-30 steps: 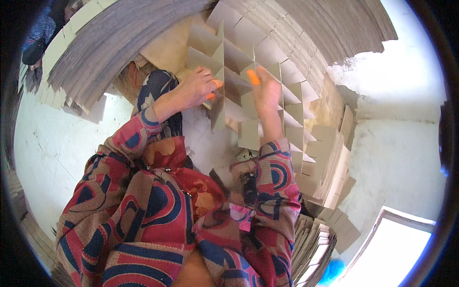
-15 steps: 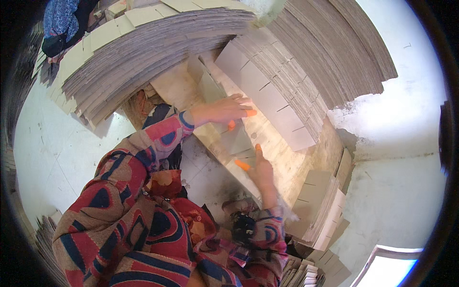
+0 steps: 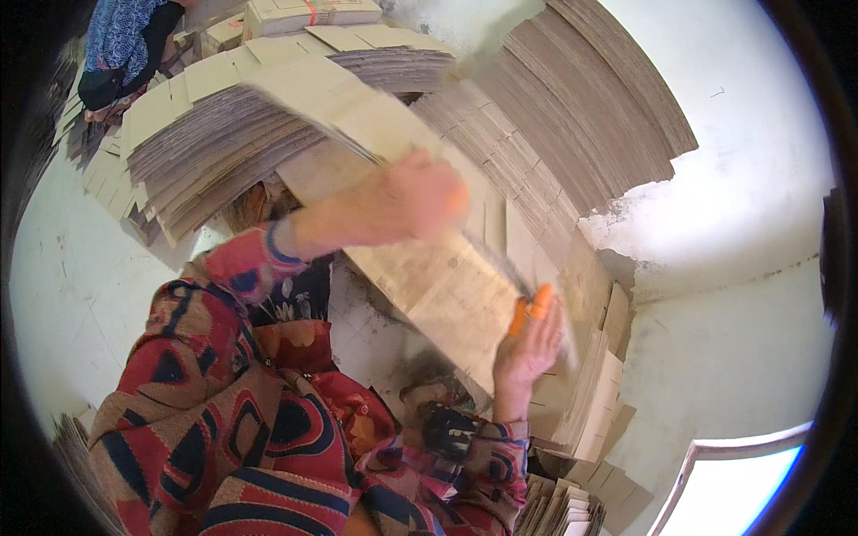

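A long, pale cardboard strip [image 3: 357,105] is raised aslant above a wooden board [image 3: 447,295]. It is partly smeared by motion. My left hand [image 3: 416,196] is closed around the strip's near edge at mid-length, its fingers blurred. Toward the strip's lower right end, my right hand [image 3: 532,347] grips the edge, with orange covers on the thumb and a finger. Whether the strip is one layer or more, I cannot tell. Behind it lies a row of slotted cardboard pieces [image 3: 509,143], partly hidden by the strip.
Tall cardboard stacks stand at the far left [image 3: 223,143] and far right [image 3: 590,89]. Another slotted cardboard bundle [image 3: 594,402] leans beyond my right hand. A tied carton [image 3: 308,13] sits at the back. Part of another person [image 3: 125,49] shows at the upper left.
Both hands had been over narrow cardboard on the board, with fingers spread. Now they hold a long strip raised above it. The right hand has moved rightward; the view has shifted slightly.
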Demonstrator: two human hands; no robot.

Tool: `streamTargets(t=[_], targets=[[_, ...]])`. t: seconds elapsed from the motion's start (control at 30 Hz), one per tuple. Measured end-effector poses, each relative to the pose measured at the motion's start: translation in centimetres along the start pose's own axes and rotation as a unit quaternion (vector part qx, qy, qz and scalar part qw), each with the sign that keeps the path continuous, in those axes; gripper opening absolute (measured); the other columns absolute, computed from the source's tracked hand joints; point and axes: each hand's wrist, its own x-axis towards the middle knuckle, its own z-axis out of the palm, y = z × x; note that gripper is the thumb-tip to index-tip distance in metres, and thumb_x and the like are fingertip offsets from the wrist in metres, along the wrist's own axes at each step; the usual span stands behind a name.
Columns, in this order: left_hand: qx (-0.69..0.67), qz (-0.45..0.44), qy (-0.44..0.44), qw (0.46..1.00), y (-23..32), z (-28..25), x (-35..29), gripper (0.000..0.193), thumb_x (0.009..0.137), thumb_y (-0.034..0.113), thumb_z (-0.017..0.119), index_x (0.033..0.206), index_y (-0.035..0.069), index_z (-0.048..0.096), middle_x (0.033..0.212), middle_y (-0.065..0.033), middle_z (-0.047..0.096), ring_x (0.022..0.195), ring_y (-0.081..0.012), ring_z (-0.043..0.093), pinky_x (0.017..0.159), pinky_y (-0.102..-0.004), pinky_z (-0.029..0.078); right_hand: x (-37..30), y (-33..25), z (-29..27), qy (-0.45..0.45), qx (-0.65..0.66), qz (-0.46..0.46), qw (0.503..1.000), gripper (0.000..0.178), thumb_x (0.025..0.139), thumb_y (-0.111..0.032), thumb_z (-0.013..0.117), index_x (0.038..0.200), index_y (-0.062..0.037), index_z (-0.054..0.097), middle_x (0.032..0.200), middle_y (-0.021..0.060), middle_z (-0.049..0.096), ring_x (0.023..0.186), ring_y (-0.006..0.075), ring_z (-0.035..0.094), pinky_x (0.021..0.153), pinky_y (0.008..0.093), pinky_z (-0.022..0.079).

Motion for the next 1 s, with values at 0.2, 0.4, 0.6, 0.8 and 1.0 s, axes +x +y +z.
streamTargets(t=[0.2, 0.4, 0.6, 0.8, 1.0], targets=[[0.292, -0.136, 0.029, 0.946, -10.7, -6.6, -4.2, 0.042, 0.070, 0.009, 0.061, 0.111, 0.000, 0.058, 0.102, -0.0122, 0.062, 0.093, -0.0255, 0.057, 0.073, -0.0364, 0.045, -2.7, 4.7, -3.1, -0.007, -0.070, 0.016, 0.997, 0.040, 0.088, -0.015, 0.064, 0.122, 0.0029, 0.053, 0.113, 0.0185, 0.061, 0.109, 0.0322, 0.057, 0.095, 0.0446, 0.044], [0.293, -0.216, -0.054, 0.930, -19.0, -5.7, -12.3, 0.059, 0.069, 0.021, 0.074, 0.124, 0.007, 0.056, 0.117, -0.0108, 0.060, 0.113, -0.0301, 0.052, 0.088, -0.0383, 0.044, -9.5, 9.9, -0.3, -0.120, -0.034, 0.137, 0.983, 0.040, 0.087, -0.016, 0.062, 0.123, -0.0009, 0.054, 0.113, 0.0186, 0.060, 0.103, 0.0339, 0.055, 0.085, 0.0440, 0.044], [-0.181, -0.201, 0.054, 0.961, -7.5, -9.2, -4.4, 0.075, 0.067, 0.038, 0.077, 0.128, 0.002, 0.051, 0.107, -0.0092, 0.065, 0.101, -0.0299, 0.060, 0.086, -0.0367, 0.048, -14.4, 14.2, -0.5, -0.217, -0.089, 0.278, 0.932, 0.042, 0.086, -0.018, 0.062, 0.124, -0.0037, 0.053, 0.110, 0.0187, 0.061, 0.099, 0.0356, 0.056, 0.081, 0.0453, 0.045], [-0.622, 0.050, 0.242, 0.743, 3.2, -12.5, 0.8, 0.031, 0.077, 0.025, 0.073, 0.099, 0.004, 0.064, 0.091, -0.0056, 0.068, 0.082, -0.0177, 0.065, 0.073, -0.0286, 0.053, -22.2, 18.7, -1.5, -0.213, -0.105, 0.404, 0.883, 0.039, 0.081, -0.019, 0.070, 0.114, 0.0004, 0.061, 0.104, 0.0197, 0.065, 0.094, 0.0362, 0.061, 0.079, 0.0430, 0.049], [-0.689, 0.074, 0.201, 0.692, 7.1, -13.0, 2.3, 0.031, 0.077, 0.025, 0.073, 0.099, 0.004, 0.064, 0.091, -0.0059, 0.068, 0.082, -0.0184, 0.065, 0.073, -0.0292, 0.054, -22.4, 19.0, 4.4, -0.196, 0.037, 0.410, 0.890, 0.037, 0.073, -0.019, 0.077, 0.101, 0.0035, 0.067, 0.087, 0.0235, 0.067, 0.079, 0.0358, 0.066, 0.071, 0.0399, 0.051]])
